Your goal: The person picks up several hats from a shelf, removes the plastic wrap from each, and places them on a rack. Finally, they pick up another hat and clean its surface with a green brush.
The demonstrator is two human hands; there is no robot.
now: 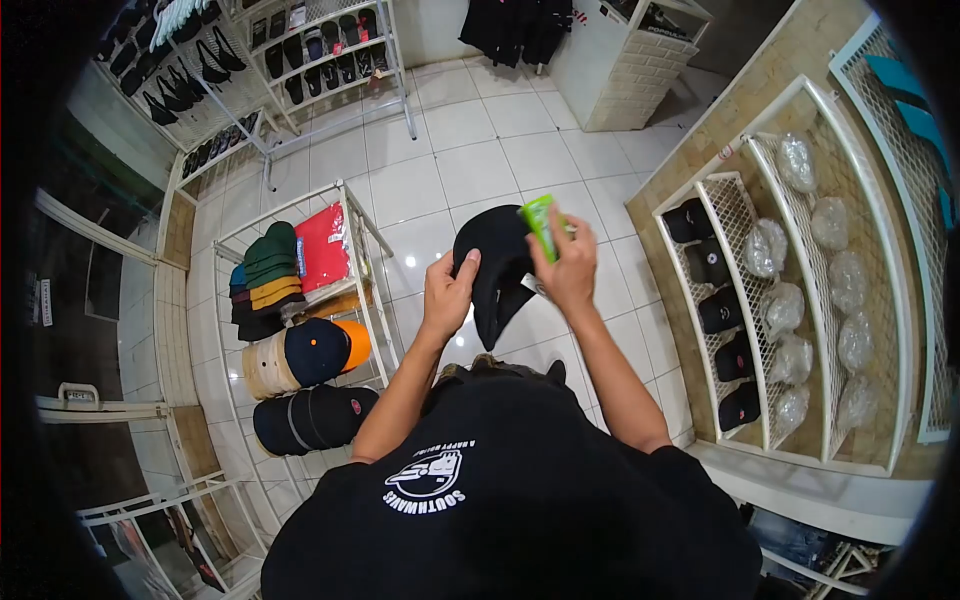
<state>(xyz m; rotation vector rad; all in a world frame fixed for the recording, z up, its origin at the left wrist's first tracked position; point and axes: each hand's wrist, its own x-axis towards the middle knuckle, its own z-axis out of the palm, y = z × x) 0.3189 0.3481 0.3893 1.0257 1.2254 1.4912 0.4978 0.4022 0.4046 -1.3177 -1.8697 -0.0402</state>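
A black cap is held up in front of the body, above the tiled floor. My left hand grips its left edge, the thumb lying on the black fabric. At the cap's right side, my right hand has its fingers wrapped round a bright green packet-like object, which lies against the cap. A small white tag hangs by the cap's opening, just below my right hand.
On the left, a white rack bears stacked caps, folded beanies and a red packaged item. A curved white shelf with caps and wrapped items stands right. Sandal racks stand behind.
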